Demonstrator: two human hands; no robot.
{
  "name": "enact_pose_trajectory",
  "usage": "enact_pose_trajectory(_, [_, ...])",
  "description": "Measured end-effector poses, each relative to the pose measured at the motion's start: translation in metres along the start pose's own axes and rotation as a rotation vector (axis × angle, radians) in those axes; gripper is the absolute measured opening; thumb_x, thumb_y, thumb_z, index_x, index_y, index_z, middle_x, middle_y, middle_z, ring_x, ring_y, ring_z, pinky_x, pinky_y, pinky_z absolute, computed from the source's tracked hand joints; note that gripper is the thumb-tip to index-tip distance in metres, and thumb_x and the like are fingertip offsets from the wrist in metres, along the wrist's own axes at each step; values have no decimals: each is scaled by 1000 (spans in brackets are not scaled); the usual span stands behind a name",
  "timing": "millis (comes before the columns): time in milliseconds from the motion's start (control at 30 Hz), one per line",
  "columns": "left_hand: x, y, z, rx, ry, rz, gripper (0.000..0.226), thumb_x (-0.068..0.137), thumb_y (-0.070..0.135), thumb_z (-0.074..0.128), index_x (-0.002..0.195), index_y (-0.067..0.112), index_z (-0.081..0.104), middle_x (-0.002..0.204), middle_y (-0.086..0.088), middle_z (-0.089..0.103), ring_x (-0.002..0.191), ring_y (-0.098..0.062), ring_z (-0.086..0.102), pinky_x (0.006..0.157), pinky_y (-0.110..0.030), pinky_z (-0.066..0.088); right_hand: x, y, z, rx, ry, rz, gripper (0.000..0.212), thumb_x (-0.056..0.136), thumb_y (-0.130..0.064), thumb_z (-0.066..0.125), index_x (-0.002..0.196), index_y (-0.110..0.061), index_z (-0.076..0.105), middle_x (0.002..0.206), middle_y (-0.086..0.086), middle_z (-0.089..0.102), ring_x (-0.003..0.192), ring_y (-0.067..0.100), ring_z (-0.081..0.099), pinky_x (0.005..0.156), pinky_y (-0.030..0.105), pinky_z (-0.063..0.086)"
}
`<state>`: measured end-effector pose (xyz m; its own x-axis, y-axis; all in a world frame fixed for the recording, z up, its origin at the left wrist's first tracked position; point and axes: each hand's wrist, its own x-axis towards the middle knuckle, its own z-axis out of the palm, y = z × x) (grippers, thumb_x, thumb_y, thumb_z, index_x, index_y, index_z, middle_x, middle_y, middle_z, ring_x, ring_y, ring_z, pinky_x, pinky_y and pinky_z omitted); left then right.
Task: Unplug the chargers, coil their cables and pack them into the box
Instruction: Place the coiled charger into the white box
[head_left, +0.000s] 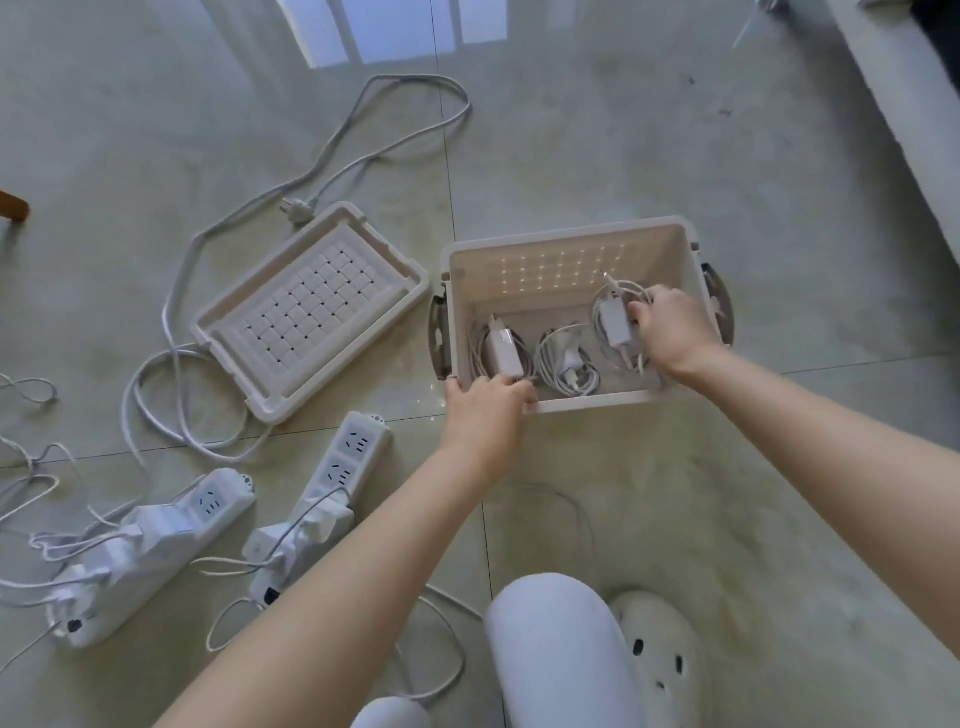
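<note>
Inside the box (571, 240), on my feed, three white chargers sit in a row along the bottom, each with its cable wound into a loop. The right charger (615, 326) is by the box's right wall, and my right grip (672, 327) is down inside the box, clenched on it, fingers curled round its body and coil. The middle charger (569, 366) lies flat in its loop, apart from both grips. The left charger (503, 349) leans near the left wall. My left grip (488, 410) grasps the box's near rim at the left corner, fingers hooked over the edge just beside that left charger.

The box stands open on the tiled floor (701, 493), with a dark handle (439, 338) on each short side. Its lid (311, 306) lies on the floor just to the left, with its ribbed grid of squares facing up.

Nearer me on the left are two white power strips. The nearer strip (358, 457) shows free sockets at its far end and a white adapter (324, 519) plugged in lower down. The outer strip (213, 506) carries several more adapters, too blurred to count. Thin white leads (31, 488) trail off to the left edge. A thicker grey cord (415, 85) loops across the floor beyond the lid, its plug (293, 210) lying loose at the lid's far corner.

At the bottom edge I see a knee in white cloth (556, 649) and a white perforated shoe (660, 654).
</note>
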<state>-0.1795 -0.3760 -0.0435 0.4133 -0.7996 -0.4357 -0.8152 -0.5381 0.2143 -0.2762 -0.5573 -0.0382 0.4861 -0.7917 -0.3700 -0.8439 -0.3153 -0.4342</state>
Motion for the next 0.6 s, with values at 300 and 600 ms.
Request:
enact_pose_trajectory(300, [1, -1, 7, 89, 136, 61, 39, 87, 3, 51, 116, 29, 56, 109, 5, 56, 102, -21, 53, 100, -41, 25, 15, 8, 18, 209, -37, 189, 29, 98, -9, 38, 126, -1, 36, 127, 17, 52, 113, 33, 50, 83, 34, 36])
enact_pose_trajectory(600, [14, -5, 3, 78, 181, 23, 44, 86, -3, 48, 116, 29, 55, 114, 6, 53, 107, -19, 49, 102, -40, 24, 10, 12, 24, -401, -236, 22, 81, 93, -53, 41, 142, 7, 17, 145, 23, 26, 133, 34, 28, 105, 39, 31])
